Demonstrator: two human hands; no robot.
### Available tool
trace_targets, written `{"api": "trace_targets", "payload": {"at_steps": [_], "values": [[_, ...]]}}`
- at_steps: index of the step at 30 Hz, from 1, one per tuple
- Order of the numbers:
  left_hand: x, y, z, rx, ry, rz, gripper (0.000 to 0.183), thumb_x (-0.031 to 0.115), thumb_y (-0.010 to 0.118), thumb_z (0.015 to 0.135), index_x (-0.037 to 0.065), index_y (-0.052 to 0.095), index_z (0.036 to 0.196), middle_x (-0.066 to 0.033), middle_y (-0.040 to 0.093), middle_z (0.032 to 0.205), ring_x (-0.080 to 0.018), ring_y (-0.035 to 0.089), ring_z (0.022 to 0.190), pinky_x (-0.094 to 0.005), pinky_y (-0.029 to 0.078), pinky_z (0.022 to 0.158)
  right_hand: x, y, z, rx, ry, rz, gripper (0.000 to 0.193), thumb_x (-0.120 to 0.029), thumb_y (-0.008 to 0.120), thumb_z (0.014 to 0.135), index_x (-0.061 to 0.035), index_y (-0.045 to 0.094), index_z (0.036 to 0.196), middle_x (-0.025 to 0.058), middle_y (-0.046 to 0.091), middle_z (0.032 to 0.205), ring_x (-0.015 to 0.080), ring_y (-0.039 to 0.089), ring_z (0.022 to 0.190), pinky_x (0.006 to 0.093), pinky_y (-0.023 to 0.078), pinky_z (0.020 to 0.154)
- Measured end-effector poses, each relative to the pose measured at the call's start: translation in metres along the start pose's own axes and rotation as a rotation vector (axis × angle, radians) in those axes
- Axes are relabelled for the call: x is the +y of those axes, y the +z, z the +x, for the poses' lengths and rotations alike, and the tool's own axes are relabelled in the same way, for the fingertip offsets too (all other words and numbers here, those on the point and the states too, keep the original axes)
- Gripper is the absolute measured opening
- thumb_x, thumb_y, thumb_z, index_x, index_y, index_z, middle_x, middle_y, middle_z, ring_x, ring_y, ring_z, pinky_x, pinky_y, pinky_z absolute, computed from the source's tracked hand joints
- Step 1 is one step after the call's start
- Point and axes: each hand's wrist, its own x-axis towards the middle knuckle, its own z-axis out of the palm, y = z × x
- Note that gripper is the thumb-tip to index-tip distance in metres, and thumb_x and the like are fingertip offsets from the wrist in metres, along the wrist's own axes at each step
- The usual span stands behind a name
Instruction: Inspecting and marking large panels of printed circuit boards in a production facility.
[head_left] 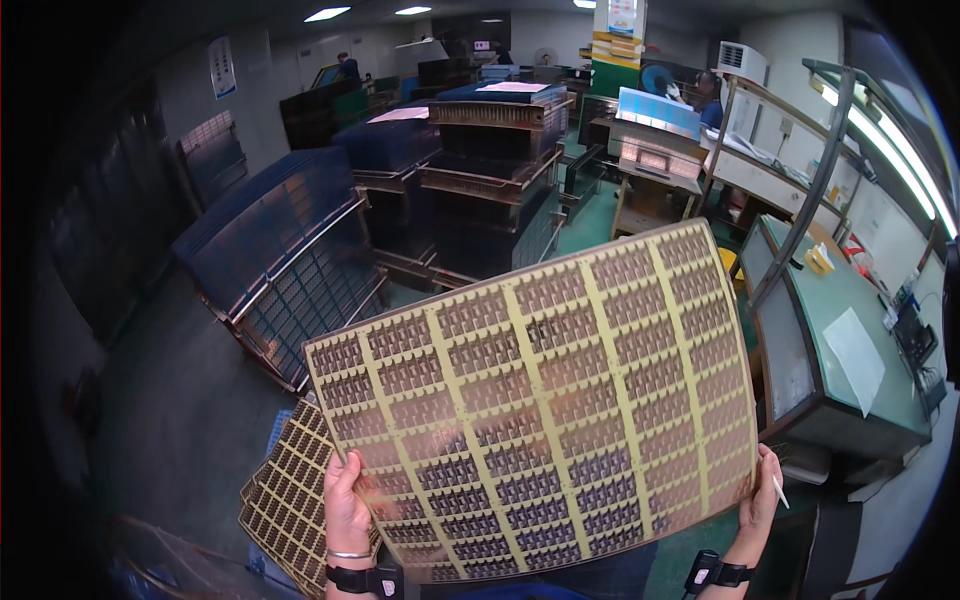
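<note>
Fingers of left hand (346, 508) clamped on left edge of patterned panel (555, 400), held tilted between hands; right hand (760, 500) clamped on right edge, white stick (780, 492) alongside; I see similar panels (290, 490) lower left, floor (180, 400) beyond.

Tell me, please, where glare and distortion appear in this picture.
Head view: the lamp tubes at right are burnt to white; head view: a soft pinkish sheen lies on the patterned panel; head view: the panel's right edge bows, and the picture's corners go black.
</note>
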Motion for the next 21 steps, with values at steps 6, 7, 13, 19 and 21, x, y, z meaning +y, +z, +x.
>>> {"api": "trace_targets", "payload": {"at_steps": [6,7,13,19,21], "values": [[0.024,-0.009,-0.001,0.015,0.113,0.074,0.019,0.012,0.05,0.091,0.003,0.053,0.108,-0.0037,0.06,0.1,-0.0108,0.056,0.091,-0.0245,0.046,0.08,-0.044,0.018,-0.008,-0.311,0.056,-0.503,0.031,-0.019,0.058,0.086,0.0025,0.055,0.107,0.0032,0.057,0.091,0.0083,0.052,0.082,0.0211,0.041,0.073],[0.028,-0.007,-0.003,0.046,0.149,0.036,0.019,0.014,0.05,0.092,0.003,0.053,0.107,-0.0039,0.06,0.101,-0.0107,0.056,0.091,-0.0242,0.046,0.08,-0.043,0.021,-0.008,-0.329,-0.091,-0.535,0.028,-0.017,0.058,0.086,0.0021,0.055,0.107,0.0029,0.057,0.091,0.0091,0.051,0.082,0.0223,0.041,0.075],[0.036,0.008,-0.003,-0.06,0.452,-0.043,0.017,0.016,0.046,0.094,0.007,0.053,0.106,-0.0047,0.058,0.108,-0.017,0.055,0.098,-0.0332,0.044,0.09,-0.044,0.038,0.015,-0.211,-0.119,-0.211,0.02,-0.012,0.054,0.089,-0.003,0.053,0.107,0.0018,0.057,0.096,0.0106,0.051,0.088,0.0231,0.039,0.081],[0.049,-0.015,0.034,-0.343,0.364,0.062,0.035,0.025,0.053,0.09,0.008,0.046,0.12,-0.0092,0.051,0.119,-0.02,0.051,0.105,-0.0376,0.04,0.096,-0.039,0.065,0.03,-0.026,-0.08,-0.088,0.026,-0.021,0.05,0.091,-0.0052,0.055,0.111,0.0068,0.06,0.104,0.015,0.054,0.101,0.0276,0.042,0.088],[0.045,-0.025,0.036,-0.318,0.317,0.069,0.035,0.025,0.052,0.09,0.008,0.046,0.12,-0.0093,0.051,0.119,-0.0201,0.051,0.105,-0.0374,0.041,0.096,-0.033,0.067,0.024,-0.081,0.016,-0.003,0.029,-0.025,0.048,0.091,-0.005,0.055,0.111,0.0076,0.06,0.105,0.0161,0.055,0.099,0.0292,0.043,0.086]]}}
